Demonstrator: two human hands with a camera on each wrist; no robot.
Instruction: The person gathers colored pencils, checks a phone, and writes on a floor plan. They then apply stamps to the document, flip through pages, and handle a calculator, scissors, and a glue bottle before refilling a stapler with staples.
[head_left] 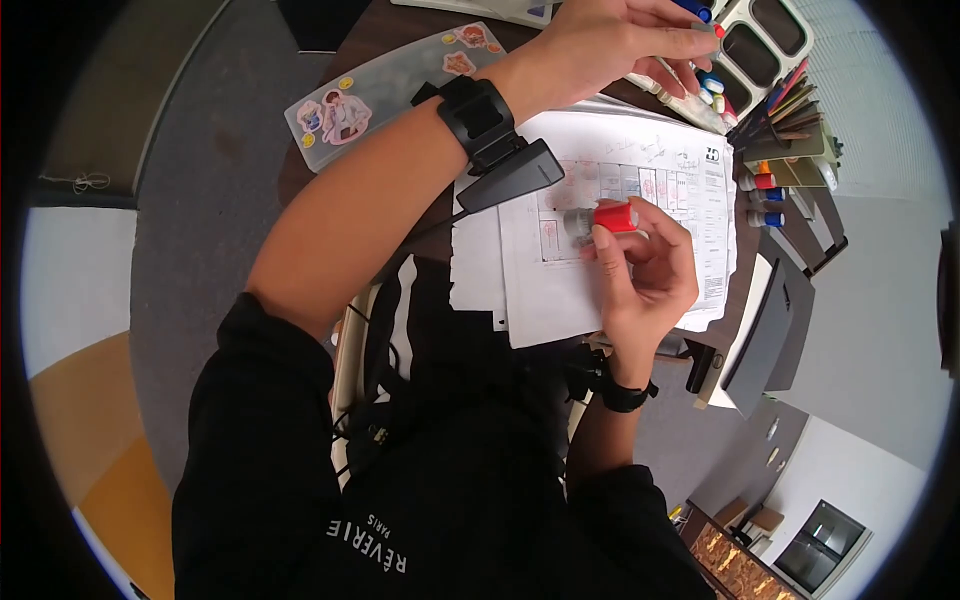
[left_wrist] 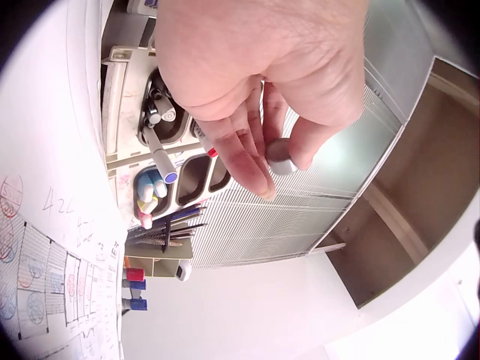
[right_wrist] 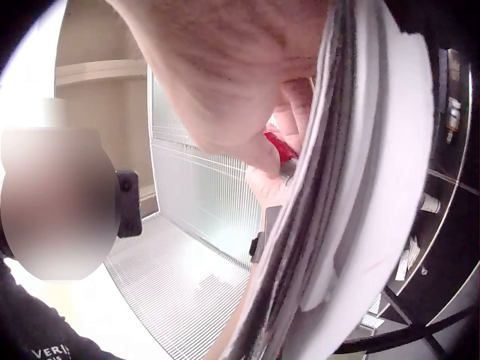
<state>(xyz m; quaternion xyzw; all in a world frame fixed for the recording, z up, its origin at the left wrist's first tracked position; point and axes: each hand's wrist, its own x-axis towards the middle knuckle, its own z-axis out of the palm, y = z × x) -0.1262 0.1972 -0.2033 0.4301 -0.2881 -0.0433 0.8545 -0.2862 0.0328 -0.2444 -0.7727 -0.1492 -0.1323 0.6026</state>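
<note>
My left hand [head_left: 605, 55] is over the organizer at the top right and pinches a small grey, round-ended piece [left_wrist: 281, 156] between thumb and fingers. Most of that piece is covered by the fingers, so I cannot tell its kind. Above the papers, my right hand [head_left: 655, 275] grips a round stamp [head_left: 616, 217] with a red top and a grey, see-through lower part, between thumb and forefinger. Under it lies a stack of papers [head_left: 560, 300], the upper sheet bearing a printed table with red and blue round marks and handwriting.
The cream organizer [left_wrist: 124, 105] has compartments with markers [left_wrist: 161, 159]. Beside it stand a pencil holder [head_left: 800, 150] and red and blue stamps [head_left: 766, 219]. A translucent case [head_left: 400, 85] with stickers lies at the left of the desk.
</note>
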